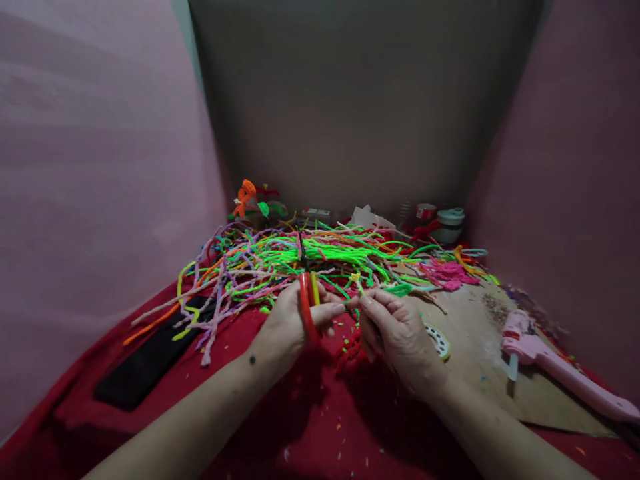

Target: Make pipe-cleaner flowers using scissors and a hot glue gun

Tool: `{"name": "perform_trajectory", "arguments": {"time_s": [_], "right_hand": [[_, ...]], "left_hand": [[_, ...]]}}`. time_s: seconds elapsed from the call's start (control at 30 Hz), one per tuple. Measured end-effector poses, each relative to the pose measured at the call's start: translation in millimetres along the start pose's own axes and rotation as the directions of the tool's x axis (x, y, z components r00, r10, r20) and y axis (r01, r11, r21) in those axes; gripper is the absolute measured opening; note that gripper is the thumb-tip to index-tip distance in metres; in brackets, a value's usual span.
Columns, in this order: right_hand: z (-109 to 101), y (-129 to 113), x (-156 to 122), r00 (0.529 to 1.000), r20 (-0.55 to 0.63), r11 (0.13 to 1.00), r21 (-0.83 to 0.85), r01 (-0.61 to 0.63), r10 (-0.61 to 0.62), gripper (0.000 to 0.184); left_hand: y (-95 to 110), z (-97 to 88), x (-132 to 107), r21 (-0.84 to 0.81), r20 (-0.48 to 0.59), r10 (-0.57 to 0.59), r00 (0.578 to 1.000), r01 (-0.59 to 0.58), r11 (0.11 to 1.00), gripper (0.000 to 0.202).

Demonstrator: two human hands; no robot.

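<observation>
My left hand [295, 317] is closed round the red and yellow handles of a pair of scissors [307, 293], whose dark blades point up and away over the pile. My right hand [395, 330] pinches a small green pipe-cleaner piece [356, 288] between thumb and fingers, right beside the left thumb. Behind both hands lies a big tangle of pipe cleaners [300, 257], mostly neon green, with pink, orange and lilac ones.
A pink glue gun [555, 360] lies at the right on a brown board [475, 333]. A roll of tape [440, 340] sits by my right wrist. A black strip [150, 357] lies on the red cloth [310, 427] at left. Pipe-cleaner flowers [247, 197] and small jars [450, 223] stand at the back wall.
</observation>
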State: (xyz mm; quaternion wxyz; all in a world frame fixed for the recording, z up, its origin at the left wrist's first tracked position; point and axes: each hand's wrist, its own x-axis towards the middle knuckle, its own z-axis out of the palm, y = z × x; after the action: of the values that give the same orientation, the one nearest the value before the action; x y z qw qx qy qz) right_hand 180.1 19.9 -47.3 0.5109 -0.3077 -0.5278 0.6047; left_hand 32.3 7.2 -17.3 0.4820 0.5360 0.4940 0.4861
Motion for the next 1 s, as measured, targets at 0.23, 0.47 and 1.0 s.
{"name": "perform_trajectory", "arguments": {"time_s": [0.23,0.47,1.0], "right_hand": [[-1.3,3.2,-1.3,0.992,0.110,0.998,-0.012,-0.067,0.068,0.025],[1.0,7.1,0.9,0.985,0.103,0.989,0.032,-0.146,0.142,0.026],[6.8,4.0,-0.5,0.984,-0.015,0.977,0.121,-0.175,0.179,0.022]], "left_hand": [[-6.9,13.9,11.8,-0.269,-0.008,0.097,0.995,-0.096,0.958,0.020],[-4.6,14.3,10.0,-0.186,-0.088,0.093,0.992,-0.108,0.977,0.021],[-4.8,14.9,10.1,-0.237,-0.030,0.069,0.997,-0.074,0.969,0.023]]}}
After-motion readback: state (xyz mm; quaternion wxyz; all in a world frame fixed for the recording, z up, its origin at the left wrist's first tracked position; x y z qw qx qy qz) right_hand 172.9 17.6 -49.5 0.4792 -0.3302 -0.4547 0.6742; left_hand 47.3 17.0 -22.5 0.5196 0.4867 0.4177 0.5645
